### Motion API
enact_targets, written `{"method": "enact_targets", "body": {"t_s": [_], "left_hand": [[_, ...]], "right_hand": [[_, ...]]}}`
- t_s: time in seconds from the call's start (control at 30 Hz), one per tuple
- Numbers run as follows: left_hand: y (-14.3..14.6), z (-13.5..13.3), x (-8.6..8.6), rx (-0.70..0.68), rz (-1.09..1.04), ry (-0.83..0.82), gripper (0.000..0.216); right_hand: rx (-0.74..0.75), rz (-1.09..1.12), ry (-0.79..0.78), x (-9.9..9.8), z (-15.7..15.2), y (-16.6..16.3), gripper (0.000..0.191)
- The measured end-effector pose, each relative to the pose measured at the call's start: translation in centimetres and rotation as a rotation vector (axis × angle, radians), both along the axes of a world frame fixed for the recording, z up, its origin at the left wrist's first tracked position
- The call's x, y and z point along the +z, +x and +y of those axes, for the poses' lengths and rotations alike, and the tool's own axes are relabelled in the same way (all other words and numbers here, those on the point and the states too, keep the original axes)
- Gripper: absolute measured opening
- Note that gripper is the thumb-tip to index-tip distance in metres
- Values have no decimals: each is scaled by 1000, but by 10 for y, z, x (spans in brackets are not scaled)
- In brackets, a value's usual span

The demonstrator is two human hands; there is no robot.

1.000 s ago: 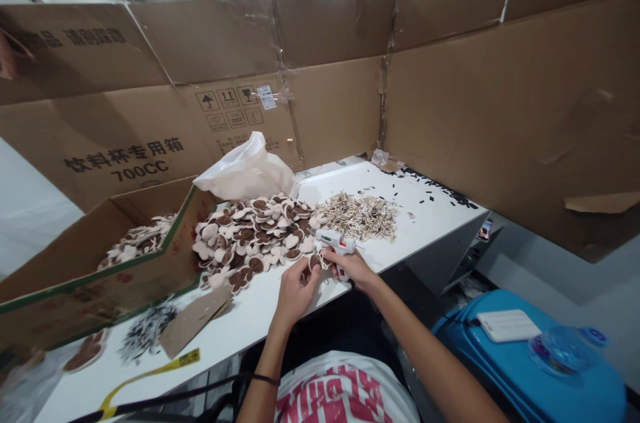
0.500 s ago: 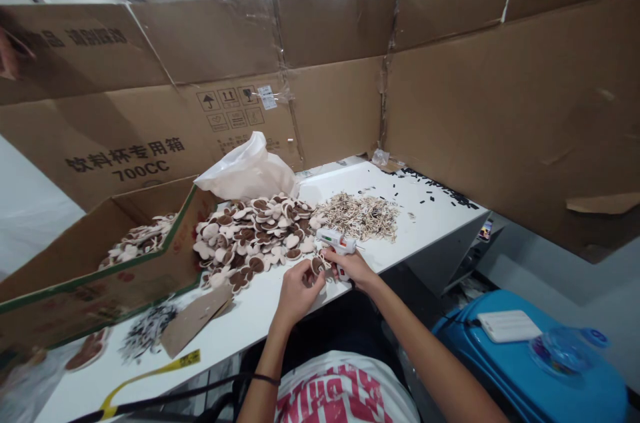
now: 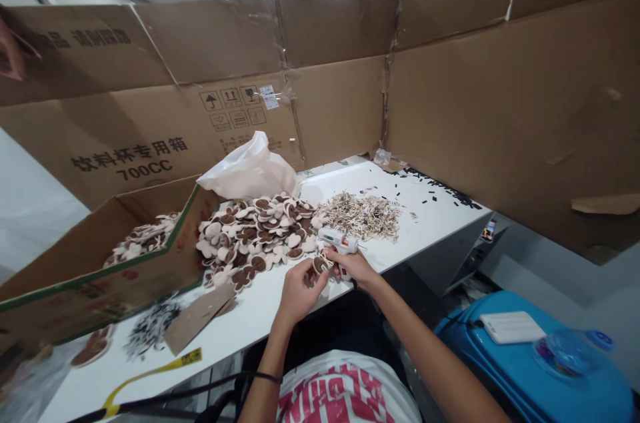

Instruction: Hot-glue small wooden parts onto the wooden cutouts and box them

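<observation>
Near the front edge of the white table, my left hand (image 3: 297, 293) pinches a small brown-and-cream felt piece (image 3: 320, 265). My right hand (image 3: 357, 268) is wrapped round a white hot glue gun (image 3: 339, 241), its nozzle pointing right. The right fingertips also meet the felt piece, where a thin pale cord loop shows; exactly how they grip it is too small to tell. Just beyond my hands lies a heap of similar felt pieces (image 3: 260, 229), brown and cream. To its right is a pile of pale cord loops (image 3: 364, 215).
A cardboard box (image 3: 150, 269) with more felt pieces stands left, beside a white bag (image 3: 253, 169). Tall cardboard walls (image 3: 340, 113) enclose the table. Black bits (image 3: 445, 189) lie at the far right. Another person's hand (image 3: 11, 53) shows top left. A blue stool (image 3: 525, 369) stands right.
The view has shifted very slightly. Both hands stay together at the felt piece, which is turned a little; the glue gun remains in my right hand.
</observation>
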State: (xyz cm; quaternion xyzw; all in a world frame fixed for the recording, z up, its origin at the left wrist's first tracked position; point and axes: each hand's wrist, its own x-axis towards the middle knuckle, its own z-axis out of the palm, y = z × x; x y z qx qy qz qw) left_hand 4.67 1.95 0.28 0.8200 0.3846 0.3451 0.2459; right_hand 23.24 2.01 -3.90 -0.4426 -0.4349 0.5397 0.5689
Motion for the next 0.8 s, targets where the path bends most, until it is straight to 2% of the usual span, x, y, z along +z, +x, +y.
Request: {"method": "enact_targets", "body": {"t_s": [0.27,0.43,0.53,0.67,0.8], "left_hand": [[-1,1,-3,76,-18,5,33],[-5,-1,-5,234,-151,33,31],[-18,-6,6,280,-166,52,30],[-50,-17,34,307,-161,106,27],[-86,-28,57,406,-348,54,23]], "right_hand": [[-26,16,8,0,-2,0,43],[-5,4,-10,3,-8,1,45],[-4,22,-4,5,-11,0,45],[18,21,12,5,-13,-1,46],[29,-8,11,4,-15,-2,47]]}}
